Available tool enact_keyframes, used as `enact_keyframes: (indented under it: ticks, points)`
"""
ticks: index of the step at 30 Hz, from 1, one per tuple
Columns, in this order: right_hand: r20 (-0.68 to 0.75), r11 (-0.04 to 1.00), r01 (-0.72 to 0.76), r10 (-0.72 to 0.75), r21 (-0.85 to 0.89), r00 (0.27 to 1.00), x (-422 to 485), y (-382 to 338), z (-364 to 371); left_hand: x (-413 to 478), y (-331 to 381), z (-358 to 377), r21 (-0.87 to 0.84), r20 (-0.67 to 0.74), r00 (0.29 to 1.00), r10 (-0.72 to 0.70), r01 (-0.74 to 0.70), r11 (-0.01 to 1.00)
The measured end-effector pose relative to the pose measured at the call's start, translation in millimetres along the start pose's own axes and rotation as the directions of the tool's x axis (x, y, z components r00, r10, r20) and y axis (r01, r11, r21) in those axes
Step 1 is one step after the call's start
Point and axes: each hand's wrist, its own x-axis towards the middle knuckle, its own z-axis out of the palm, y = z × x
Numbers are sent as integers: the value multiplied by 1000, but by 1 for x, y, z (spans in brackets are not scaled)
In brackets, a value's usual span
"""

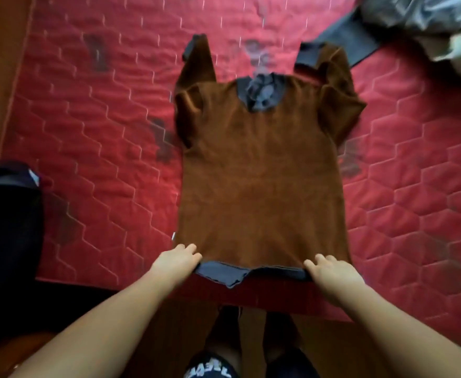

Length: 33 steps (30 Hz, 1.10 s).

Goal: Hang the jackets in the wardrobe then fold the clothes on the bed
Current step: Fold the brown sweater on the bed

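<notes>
**Hem grip: fold hazards**

Both hands, left hand (179, 261) and right hand (333, 271), pinch the bottom hem (224, 276) of the sweater (262, 173), which lies flat on the bed (101, 105). I judge uneven lifting would skew the fold; the bunched sleeves (194, 66) may slip out sideways.

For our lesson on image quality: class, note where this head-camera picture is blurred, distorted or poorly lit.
Head view: soft throughout, stitching on the red mattress smears towards the top; the wide lens slants the mattress's left edge; the black bundle at left is lost in shadow; the brown sweater is evenly lit, the left hand and right hand gripping its hem fairly clear.
</notes>
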Motion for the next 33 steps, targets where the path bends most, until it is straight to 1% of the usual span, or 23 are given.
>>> enact_keyframes:
  ticks: [3, 4, 5, 7, 9, 11, 13, 16, 19, 22, 24, 25, 27, 29, 32, 33]
  points:
    - [174, 999, 29, -32, 19, 984, 11, 1, 15, 13, 7, 19, 80, 241, 970, -45, 27, 996]
    - [191, 999, 27, -34, 37, 981, 14, 2, 16, 17, 8, 22, 100, 288, 956, -54, 26, 995]
    - [184, 998, 21, -31, 52, 982, 16, 5, 15, 19, 10, 21, 102, 308, 950, -57, 27, 994]
    - [146, 998, 18, -27, 65, 989, 23, 11, 7, 26, 9, 11, 77, 285, 958, -42, 21, 997]
    - [101, 997, 18, -26, 70, 995, 32, 19, -8, 33, 7, -6, 21, 192, 981, -24, 20, 1000]
    - [24, 997, 13, -15, 73, 1000, 44, 28, -28, 43, 2, -25, -51, 44, 999, -14, 16, 999]
    - [-54, 998, 6, -3, 64, 999, 62, 36, -51, 60, -5, -44, -90, -122, 992, -10, -1, 996]
    - [-209, 998, 2, 13, 69, 978, 103, 53, -88, 106, -16, -77, -139, -325, 945, -36, -10, 990]
    - [-393, 998, -9, 35, 69, 919, 155, 78, -128, 162, -27, -117, -156, -465, 883, -66, -8, 988]
    - [-530, 996, -50, 80, 72, 844, 212, 102, -164, 222, -38, -150, -101, -590, 806, -47, -16, 995]
    - [-607, 995, -76, 103, 70, 788, 250, 111, -189, 262, -47, -168, -58, -656, 754, -27, -15, 998]
    - [-633, 993, -91, 118, 75, 765, 268, 114, -198, 282, -51, -175, -41, -670, 742, -28, 1, 999]
    - [-655, 987, -127, 158, 96, 739, 299, 119, -204, 315, -64, -179, -23, -666, 744, -43, 37, 999]
    - [-660, 980, -146, 197, 133, 725, 322, 125, -197, 340, -76, -172, -46, -671, 738, -69, 51, 998]
    - [-739, 974, -175, 223, 143, 635, 339, 129, -178, 356, -84, -155, -72, -755, 649, -99, 68, 995]
    - [-751, 975, -173, 216, 136, 624, 341, 129, -178, 357, -84, -154, -75, -765, 635, -103, 71, 995]
